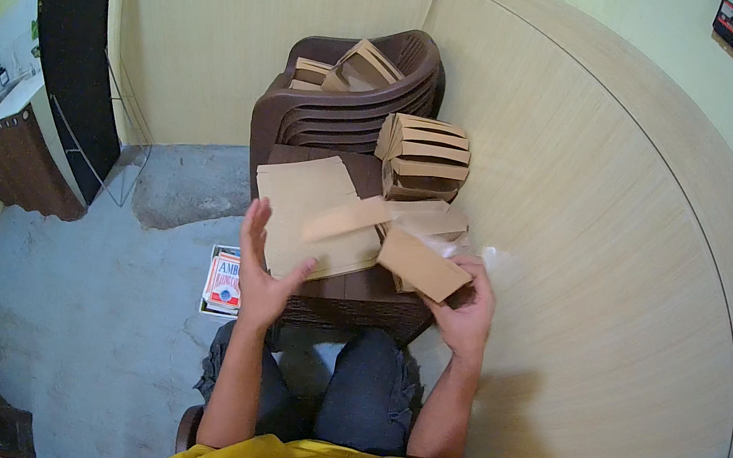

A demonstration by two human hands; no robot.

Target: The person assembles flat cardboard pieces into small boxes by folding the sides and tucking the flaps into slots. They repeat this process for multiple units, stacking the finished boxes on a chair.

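Observation:
My right hand (466, 311) grips a small brown cardboard box (423, 264) by its right end, over the front right of a brown plastic chair seat. A pale flap stands out from the box's left side, smeared by motion. To the left my left hand (267, 273) is raised with fingers spread and nothing in it. Beyond and beside it, flat brown cardboard sheets (296, 189) lie on the seat. Behind the held box are more cardboard pieces (444, 214) and some clear plastic, partly hidden.
Folded cardboard boxes (425, 152) stand in a row at the seat's back right. More boxes (363, 67) rest on the stacked brown chairs (332, 113). A carton of printed packets (225, 281) sits on the floor at left. A wood-panelled wall (595, 237) closes off the right side.

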